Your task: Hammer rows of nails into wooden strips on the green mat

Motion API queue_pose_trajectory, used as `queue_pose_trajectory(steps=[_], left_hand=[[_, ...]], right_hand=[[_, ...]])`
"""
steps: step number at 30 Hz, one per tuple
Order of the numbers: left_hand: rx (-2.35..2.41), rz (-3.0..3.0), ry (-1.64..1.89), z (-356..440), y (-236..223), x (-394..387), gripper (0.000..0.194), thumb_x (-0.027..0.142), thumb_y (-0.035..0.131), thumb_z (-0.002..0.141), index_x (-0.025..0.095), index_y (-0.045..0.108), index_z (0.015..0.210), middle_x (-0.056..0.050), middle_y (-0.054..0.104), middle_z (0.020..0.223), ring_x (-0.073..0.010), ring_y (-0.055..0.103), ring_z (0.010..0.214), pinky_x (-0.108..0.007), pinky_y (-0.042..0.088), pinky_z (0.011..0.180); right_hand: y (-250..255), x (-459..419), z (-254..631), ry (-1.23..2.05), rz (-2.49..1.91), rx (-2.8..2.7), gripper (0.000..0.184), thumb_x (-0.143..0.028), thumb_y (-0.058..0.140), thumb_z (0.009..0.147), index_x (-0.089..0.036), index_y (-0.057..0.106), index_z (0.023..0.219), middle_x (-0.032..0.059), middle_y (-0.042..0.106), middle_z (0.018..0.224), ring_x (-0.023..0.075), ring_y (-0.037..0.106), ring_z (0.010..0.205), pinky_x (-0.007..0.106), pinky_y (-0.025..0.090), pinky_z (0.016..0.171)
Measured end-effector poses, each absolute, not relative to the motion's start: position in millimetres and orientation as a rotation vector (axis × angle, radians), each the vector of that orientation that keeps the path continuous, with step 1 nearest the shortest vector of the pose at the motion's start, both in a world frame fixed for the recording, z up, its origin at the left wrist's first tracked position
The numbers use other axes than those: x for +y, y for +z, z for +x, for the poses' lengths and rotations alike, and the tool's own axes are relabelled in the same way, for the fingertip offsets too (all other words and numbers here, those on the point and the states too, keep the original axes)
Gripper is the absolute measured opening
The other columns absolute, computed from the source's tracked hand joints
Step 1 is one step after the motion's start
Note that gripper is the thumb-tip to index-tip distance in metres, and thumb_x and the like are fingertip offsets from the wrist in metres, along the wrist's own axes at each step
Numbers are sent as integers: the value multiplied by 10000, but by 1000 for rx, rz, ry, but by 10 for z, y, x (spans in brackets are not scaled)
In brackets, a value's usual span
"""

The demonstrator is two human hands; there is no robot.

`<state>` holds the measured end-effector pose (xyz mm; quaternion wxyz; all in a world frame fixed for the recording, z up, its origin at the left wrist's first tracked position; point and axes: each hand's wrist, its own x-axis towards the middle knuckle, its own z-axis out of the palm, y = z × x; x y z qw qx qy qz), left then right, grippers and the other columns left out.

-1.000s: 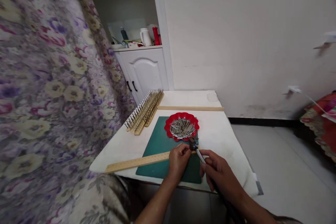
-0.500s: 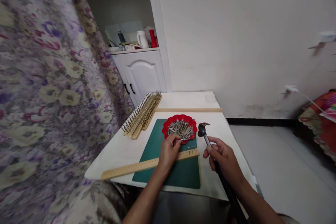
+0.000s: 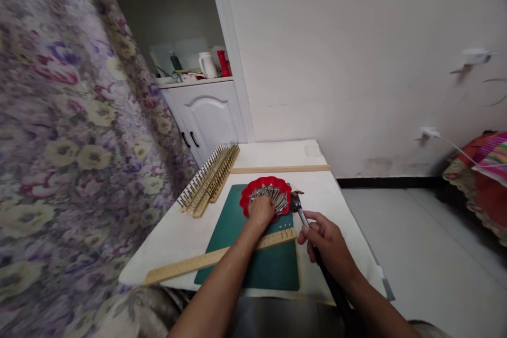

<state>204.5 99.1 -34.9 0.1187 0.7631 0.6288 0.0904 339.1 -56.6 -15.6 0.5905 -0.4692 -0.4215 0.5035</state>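
Observation:
My left hand (image 3: 261, 212) reaches into a red scalloped bowl (image 3: 246, 189), its fingers curled down among loose nails (image 3: 280, 202). What those fingertips hold, if anything, is hidden by the hand. My right hand (image 3: 328, 242) is closed around a claw hammer (image 3: 302, 216), head up, just right of the bowl. Under my left forearm a wooden strip (image 3: 190, 263) with rows of small marks lies slantwise across a green mat (image 3: 275, 270). Several nails (image 3: 287, 234) stand upright in its right end.
Wooden strips studded with upright nails (image 3: 209, 177) lie at the table's left. A bare strip (image 3: 281, 169) crosses the white table (image 3: 325, 190) at the back. A floral curtain (image 3: 87, 142) hangs left, near a white cabinet (image 3: 209, 116). Behind the table is a wall.
My left hand has moved from the bowl's near edge further in, over the nails. The right hand still holds the hammer. The whole view has shifted slightly.

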Motion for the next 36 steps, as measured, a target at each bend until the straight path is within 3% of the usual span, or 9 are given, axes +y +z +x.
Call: queue_pose_trajectory(steps=[11, 20, 31, 36], left_hand=[[1619, 2350, 509, 1916, -395, 884, 104, 199, 510, 801, 185, 600, 751, -21, 660, 788, -154, 574, 747, -227, 360, 635], [1168, 2291, 984, 1835, -202, 369, 132, 199, 441, 862, 179, 559, 807, -14, 568, 789, -131, 513, 693, -220, 363, 630], [1017, 2127, 1036, 1796, -199, -274, 129, 192, 524, 821, 170, 616, 732, -5, 503, 687, -108, 463, 605, -207, 322, 547], [987, 1533, 1150, 1819, -321, -325, 135, 293, 636, 762, 160, 636, 783, 4, 594, 625, -105, 519, 557, -205, 383, 549]], right_hand=[[-159, -543, 3373, 1178, -1068, -983, 304, -326, 564, 782, -155, 528, 1031, -50, 607, 592, 68, 431, 301, 192, 300, 339], [-163, -443, 3314, 1108, -1051, -891, 423, -291, 675, 688, -143, 529, 1056, -64, 584, 573, 55, 406, 320, 179, 308, 329], [-187, -464, 3267, 1117, -1024, -898, 399, -266, 671, 676, -139, 534, 1028, -60, 582, 561, 51, 399, 324, 168, 294, 319], [-189, -514, 3241, 1137, -1008, -836, 434, -308, 704, 649, -149, 536, 1017, -68, 582, 537, 45, 386, 286, 168, 276, 306]])
